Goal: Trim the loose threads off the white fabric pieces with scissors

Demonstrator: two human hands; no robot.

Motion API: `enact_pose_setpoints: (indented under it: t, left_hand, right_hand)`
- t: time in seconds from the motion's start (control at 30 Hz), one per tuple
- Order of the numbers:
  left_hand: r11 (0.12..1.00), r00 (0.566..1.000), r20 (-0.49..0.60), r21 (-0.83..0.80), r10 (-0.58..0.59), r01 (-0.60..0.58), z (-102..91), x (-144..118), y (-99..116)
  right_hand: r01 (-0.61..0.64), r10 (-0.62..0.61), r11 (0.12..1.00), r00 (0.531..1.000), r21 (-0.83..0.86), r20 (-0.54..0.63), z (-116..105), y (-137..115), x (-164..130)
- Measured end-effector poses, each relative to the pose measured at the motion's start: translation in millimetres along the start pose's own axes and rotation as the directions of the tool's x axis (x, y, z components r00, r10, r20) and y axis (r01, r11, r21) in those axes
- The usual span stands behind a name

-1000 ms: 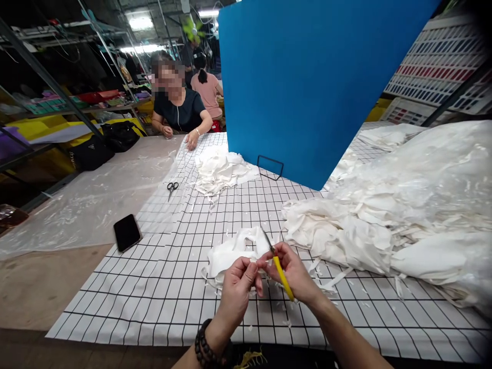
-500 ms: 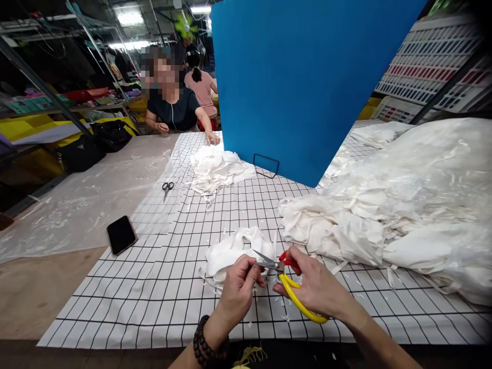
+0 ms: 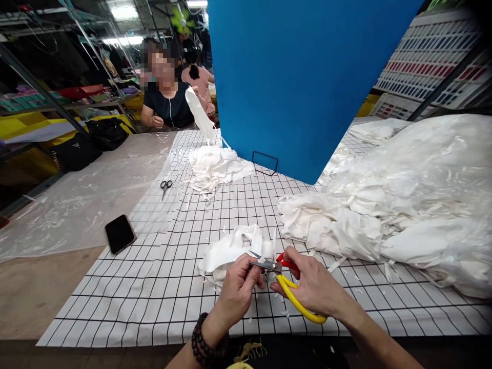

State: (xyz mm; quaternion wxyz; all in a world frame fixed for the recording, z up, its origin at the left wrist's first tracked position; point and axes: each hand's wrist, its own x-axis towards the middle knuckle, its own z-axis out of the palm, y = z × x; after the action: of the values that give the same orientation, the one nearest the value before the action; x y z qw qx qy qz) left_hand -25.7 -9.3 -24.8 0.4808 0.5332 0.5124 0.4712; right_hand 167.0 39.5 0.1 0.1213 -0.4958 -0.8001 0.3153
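Note:
My right hand [image 3: 315, 286] grips scissors [image 3: 286, 287] with one yellow and one red handle, blades pointing left. My left hand [image 3: 238, 288], a dark bead bracelet on its wrist, pinches something small and white right at the blade tips; what it is I cannot tell. Just beyond my hands lies a small heap of white fabric pieces [image 3: 230, 248] on the black-gridded white sheet [image 3: 161, 287]. A big heap of white fabric pieces [image 3: 384, 205] fills the right side.
A black phone [image 3: 119, 233] and small dark scissors [image 3: 165, 185] lie to the left. Another white heap [image 3: 217, 166] lies before a person in a dark top [image 3: 169, 105], who lifts a white piece. A blue board [image 3: 307, 82] stands behind.
The scissors turned from pointing away to lying sideways with blades at my left fingertips. The person across the table raised a white piece from the far heap.

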Motion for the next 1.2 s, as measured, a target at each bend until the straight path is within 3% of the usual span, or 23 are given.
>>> enact_pose_setpoints:
  t: [0.43, 0.63, 0.77, 0.93, 1.0, 1.07, 1.13, 1.2]
  left_hand:
    - [0.999, 0.997, 0.065, 0.020, 0.027, -0.028, -5.3, -1.1, -2.6]
    - [0.998, 0.996, 0.086, 0.051, 0.020, -0.025, -9.1, -1.8, -2.0]
    - [0.999, 0.995, 0.095, -0.030, -0.022, 0.025, -7.8, -1.7, -4.6]
    - [0.982, 0.992, 0.083, -0.158, -0.094, 0.107, -4.2, 4.0, -11.2]
    - [0.994, 0.995, 0.051, -0.066, -0.086, 0.090, -5.3, 6.5, -13.9]
    - [0.979, 0.999, -0.033, 0.200, -0.019, 0.025, -7.9, 7.7, -19.2]
    - [0.844, 0.989, -0.137, 0.537, 0.063, 0.021, -10.9, 7.5, -29.3]
    - [0.656, 0.974, -0.215, 0.746, 0.076, 0.114, -14.2, 7.1, -43.3]
  right_hand:
    - [0.031, -0.042, 0.981, 0.998, -0.191, -0.051, 0.6, -1.7, -6.4]
    - [0.054, -0.065, 0.984, 0.996, -0.169, -0.060, 2.0, -2.7, -4.7]
    - [0.043, -0.052, 0.988, 0.997, -0.146, -0.060, 8.9, 2.2, -2.5]
    - [0.009, -0.004, 0.997, 0.998, 0.078, -0.059, 21.1, 14.9, 0.8]
    - [-0.043, 0.053, 0.956, 0.998, 0.291, -0.027, 24.5, 23.2, 1.7]
    - [-0.105, 0.111, 0.849, 0.994, 0.518, 0.021, 24.8, 33.2, 1.2]
    - [-0.149, 0.151, 0.749, 0.987, 0.646, 0.053, 21.4, 44.1, -1.7]
    - [-0.182, 0.192, 0.720, 0.980, 0.669, 0.059, 15.7, 55.1, -7.4]
